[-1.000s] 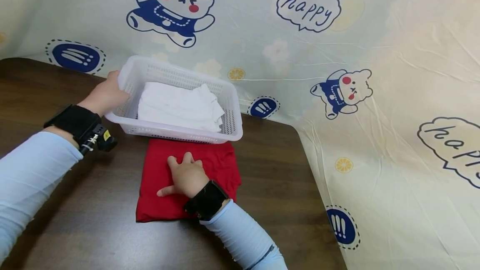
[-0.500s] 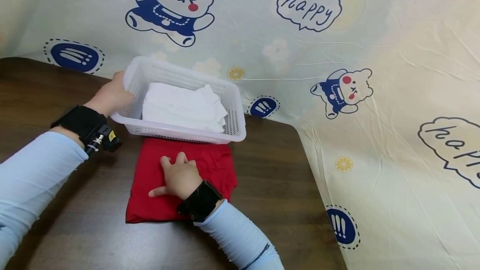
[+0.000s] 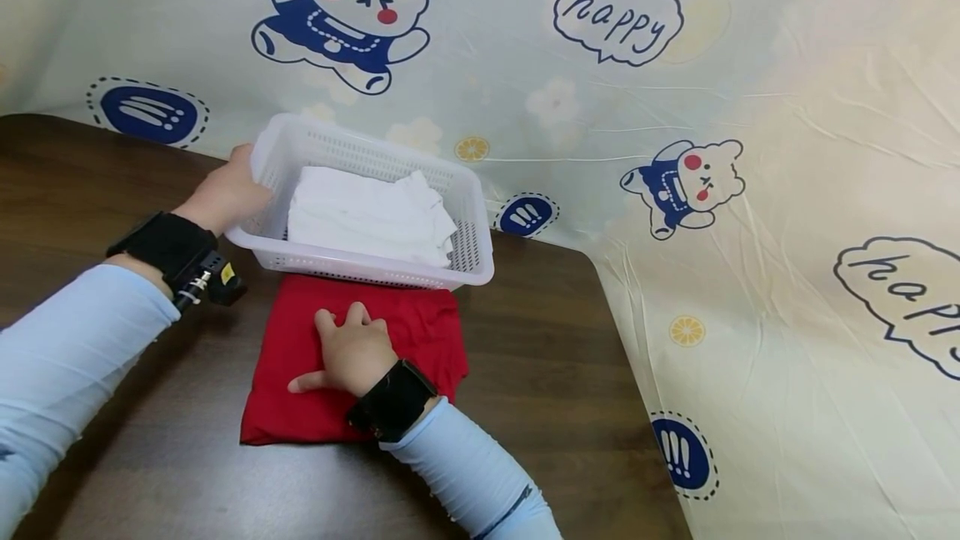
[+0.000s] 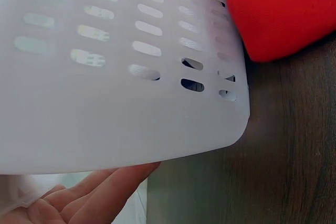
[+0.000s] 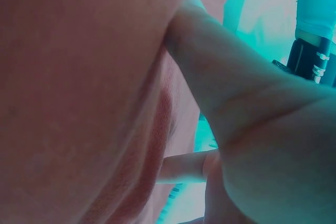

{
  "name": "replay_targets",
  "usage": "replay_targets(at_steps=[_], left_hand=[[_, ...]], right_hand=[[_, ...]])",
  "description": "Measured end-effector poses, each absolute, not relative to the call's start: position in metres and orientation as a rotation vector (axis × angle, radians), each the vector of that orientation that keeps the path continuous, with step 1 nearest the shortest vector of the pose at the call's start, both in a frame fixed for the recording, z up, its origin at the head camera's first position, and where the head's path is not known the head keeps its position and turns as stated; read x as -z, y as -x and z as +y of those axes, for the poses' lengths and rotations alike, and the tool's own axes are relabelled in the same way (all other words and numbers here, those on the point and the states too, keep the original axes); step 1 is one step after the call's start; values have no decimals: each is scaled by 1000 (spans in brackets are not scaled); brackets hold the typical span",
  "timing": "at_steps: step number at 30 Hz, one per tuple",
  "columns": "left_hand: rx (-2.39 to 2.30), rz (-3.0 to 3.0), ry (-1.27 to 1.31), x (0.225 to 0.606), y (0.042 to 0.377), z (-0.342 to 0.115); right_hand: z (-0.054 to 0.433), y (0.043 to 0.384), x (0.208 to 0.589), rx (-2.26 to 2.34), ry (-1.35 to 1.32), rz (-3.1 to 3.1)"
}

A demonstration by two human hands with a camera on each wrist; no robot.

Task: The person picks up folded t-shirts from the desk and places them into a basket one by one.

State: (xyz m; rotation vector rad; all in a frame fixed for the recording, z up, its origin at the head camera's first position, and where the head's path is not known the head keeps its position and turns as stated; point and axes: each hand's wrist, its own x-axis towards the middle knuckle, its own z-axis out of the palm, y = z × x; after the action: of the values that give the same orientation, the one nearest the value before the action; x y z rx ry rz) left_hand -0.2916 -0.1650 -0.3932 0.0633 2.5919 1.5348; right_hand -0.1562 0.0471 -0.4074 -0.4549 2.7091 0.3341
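Observation:
My left hand (image 3: 230,187) grips the left rim of a white perforated plastic basket (image 3: 360,265). In the left wrist view, the fingers (image 4: 113,192) show beyond the edge of the basket wall (image 4: 121,119). Inside the basket lies a folded white cloth (image 3: 363,215). A folded red cloth (image 3: 288,407) lies flat on the table just in front, its far edge overlapped by the basket in the head view. My right hand (image 3: 358,355) presses on the red cloth with fingers and thumb spread. The right wrist view shows the thumb (image 5: 210,51) against the cloth (image 5: 79,87), other fingers partly hidden.
The dark wooden table (image 3: 540,407) ends at a patterned curtain (image 3: 525,107) behind the basket and along the right side. The curtain hangs close to the basket's far side.
The basket has shifted slightly right with my left hand on it. My right hand has slid the red cloth to the left, with fingers still spread on it.

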Motion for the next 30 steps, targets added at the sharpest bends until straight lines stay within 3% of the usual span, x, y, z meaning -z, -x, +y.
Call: replay_targets(at_steps=[30], left_hand=[[-1581, 2535, -128, 392, 289, -168]], right_hand=[[45, 157, 411, -413, 416, 2716]])
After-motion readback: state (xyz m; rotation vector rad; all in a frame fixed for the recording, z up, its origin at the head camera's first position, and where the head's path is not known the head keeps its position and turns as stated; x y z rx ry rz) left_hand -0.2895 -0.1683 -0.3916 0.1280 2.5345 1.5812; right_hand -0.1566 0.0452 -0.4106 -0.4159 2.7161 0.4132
